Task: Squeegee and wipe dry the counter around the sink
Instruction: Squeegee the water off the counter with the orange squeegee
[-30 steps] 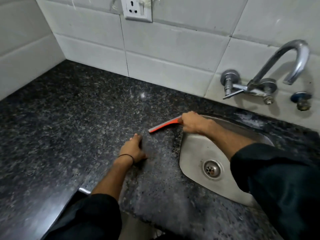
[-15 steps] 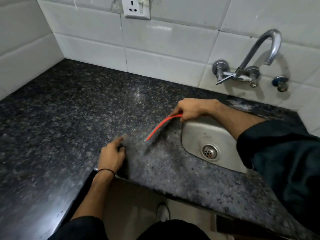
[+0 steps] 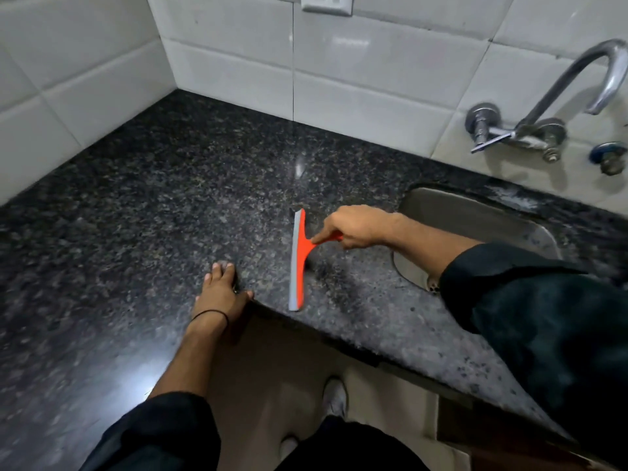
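Note:
An orange squeegee (image 3: 299, 260) with a grey rubber blade lies blade-down on the dark speckled granite counter (image 3: 142, 212), left of the steel sink (image 3: 475, 219). My right hand (image 3: 353, 229) grips its orange handle, forefinger stretched along it. The blade runs from mid-counter down to the counter's front edge. My left hand (image 3: 221, 290) rests flat on the counter at the inner corner of its front edge, fingers straight, left of the squeegee. The strip between squeegee and sink looks dull and smeared.
A chrome tap (image 3: 550, 110) is mounted on the white tiled wall above the sink, with a blue-capped valve (image 3: 608, 158) at the right. A wall socket (image 3: 326, 5) sits at the top. White residue marks the counter behind the sink. The floor and my shoe (image 3: 334, 396) show below.
My right hand has carried the squeegee from the sink's rim out to the left over the counter and turned its blade toward the front edge. My left hand stays at the counter's edge.

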### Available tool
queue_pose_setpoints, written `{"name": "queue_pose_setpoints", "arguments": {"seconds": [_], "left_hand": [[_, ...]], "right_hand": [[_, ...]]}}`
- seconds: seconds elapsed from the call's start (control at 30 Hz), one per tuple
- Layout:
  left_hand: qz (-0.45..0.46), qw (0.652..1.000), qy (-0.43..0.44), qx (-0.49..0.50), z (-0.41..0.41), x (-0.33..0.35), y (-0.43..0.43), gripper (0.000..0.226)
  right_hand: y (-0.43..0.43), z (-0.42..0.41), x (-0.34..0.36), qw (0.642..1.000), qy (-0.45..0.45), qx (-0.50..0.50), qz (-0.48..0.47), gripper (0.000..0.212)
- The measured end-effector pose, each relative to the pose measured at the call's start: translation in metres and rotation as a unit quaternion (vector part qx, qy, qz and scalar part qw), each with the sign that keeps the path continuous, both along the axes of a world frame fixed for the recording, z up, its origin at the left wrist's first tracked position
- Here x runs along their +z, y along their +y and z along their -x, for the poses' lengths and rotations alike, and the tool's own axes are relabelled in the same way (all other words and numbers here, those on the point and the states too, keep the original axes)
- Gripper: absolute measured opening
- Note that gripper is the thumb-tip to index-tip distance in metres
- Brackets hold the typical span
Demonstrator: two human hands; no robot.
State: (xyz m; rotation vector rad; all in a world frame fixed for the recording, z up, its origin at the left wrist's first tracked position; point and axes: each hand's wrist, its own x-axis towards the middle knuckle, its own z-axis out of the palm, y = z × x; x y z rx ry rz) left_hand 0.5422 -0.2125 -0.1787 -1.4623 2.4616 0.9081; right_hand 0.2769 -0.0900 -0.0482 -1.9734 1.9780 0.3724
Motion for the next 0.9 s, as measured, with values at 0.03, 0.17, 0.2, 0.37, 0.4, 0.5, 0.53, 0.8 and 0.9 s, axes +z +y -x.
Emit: {"name": "queue_pose_setpoints", "arguments": {"seconds": [0.03, 0.17, 0.2, 0.37, 0.4, 0.5, 0.53, 0.8, 0.9], "left_hand": [[0.002, 1.0, -0.003, 0.0, 0.001, 0.0, 0.0, 0.084], [0.011, 0.999, -0.029, 0.008, 0.007, 0.003, 0.001, 0.081], [0.017, 0.999, -0.034, 0.015, 0.009, 0.005, 0.003, 0.078], [0.089, 0.996, 0.007, 0.029, 0.036, 0.019, 0.041, 0.058], [0.101, 0.994, 0.023, 0.014, 0.044, 0.021, 0.051, 0.056], [0.108, 0.991, 0.065, -0.038, 0.069, 0.025, 0.079, 0.051], [0.107, 0.99, 0.079, -0.054, 0.077, 0.027, 0.086, 0.048], [0.05, 0.963, 0.212, -0.156, 0.141, 0.053, 0.13, 0.028], [0.038, 0.963, 0.214, -0.16, 0.17, 0.06, 0.137, 0.028]], "right_hand": [[0.012, 0.007, 0.001, 1.0, 0.006, 0.001, -0.005, 0.061], [0.076, 0.047, 0.012, 0.995, 0.084, -0.031, -0.044, 0.068], [0.092, 0.058, 0.018, 0.992, 0.105, -0.045, -0.052, 0.068], [0.168, 0.093, 0.051, 0.95, 0.238, -0.114, -0.168, 0.053], [0.181, 0.095, 0.053, 0.941, 0.247, -0.141, -0.183, 0.048], [0.211, 0.101, 0.057, 0.932, 0.224, -0.221, -0.18, 0.044], [0.216, 0.102, 0.058, 0.932, 0.205, -0.25, -0.164, 0.043], [0.242, 0.141, 0.036, 0.899, -0.029, -0.436, 0.001, 0.05], [0.25, 0.149, 0.026, 0.844, -0.158, -0.506, 0.081, 0.054]]}}
